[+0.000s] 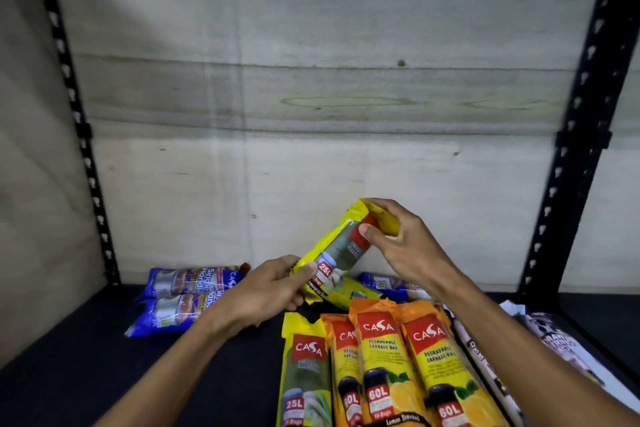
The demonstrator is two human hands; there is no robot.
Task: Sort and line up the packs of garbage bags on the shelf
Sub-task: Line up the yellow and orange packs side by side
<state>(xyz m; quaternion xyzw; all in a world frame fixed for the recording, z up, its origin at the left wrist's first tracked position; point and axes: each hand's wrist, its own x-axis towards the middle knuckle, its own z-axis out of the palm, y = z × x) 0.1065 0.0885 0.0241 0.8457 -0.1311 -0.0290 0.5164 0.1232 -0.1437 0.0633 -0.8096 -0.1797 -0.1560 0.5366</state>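
I hold a yellow 25L garbage bag pack (341, 250) tilted above the dark shelf (225, 367), with both hands on it. My left hand (277, 288) grips its lower end. At its upper end, my right hand (398, 243) pinches the top flap. Another yellow 25L pack (304, 374) lies flat at the front. Beside it on the right lie three orange 60L packs (391, 364) in a row. Two blue packs (176, 291) lie at the back left, and one more blue pack (388, 284) shows behind the held one.
White and dark packs (540, 347) lie at the right edge of the shelf. Black perforated uprights (568, 149) frame both sides. A pale wooden back panel (311, 97) closes the rear. The shelf's left front is bare dark surface.
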